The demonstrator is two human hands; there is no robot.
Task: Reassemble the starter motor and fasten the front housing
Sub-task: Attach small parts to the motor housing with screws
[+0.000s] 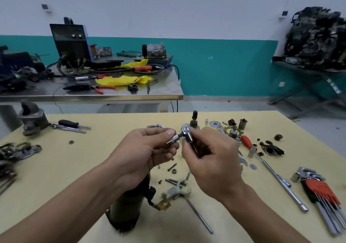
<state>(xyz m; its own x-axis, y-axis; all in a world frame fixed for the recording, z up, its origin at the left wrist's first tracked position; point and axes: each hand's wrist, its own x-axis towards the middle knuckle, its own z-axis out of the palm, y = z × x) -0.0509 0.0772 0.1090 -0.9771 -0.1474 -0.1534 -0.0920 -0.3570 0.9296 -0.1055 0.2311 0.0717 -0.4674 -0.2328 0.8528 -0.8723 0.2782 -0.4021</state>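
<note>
Over the yellow table point(74, 167), two hands are working close together: the left hand point(146, 149) is pinching a small socket point(173, 139) and the right hand point(211, 154) is gripping the ratchet point(187, 133) joined to it. The starter motor point(129, 207) is lying nearer, under the left forearm, lengthwise near-to-far.

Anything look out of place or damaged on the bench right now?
Nothing looks damaged or spilled. Loose bolts and a nut lie scattered on the table beside the starter motor body.

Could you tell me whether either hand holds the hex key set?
No, the hex key set lies untouched on the table.
</note>
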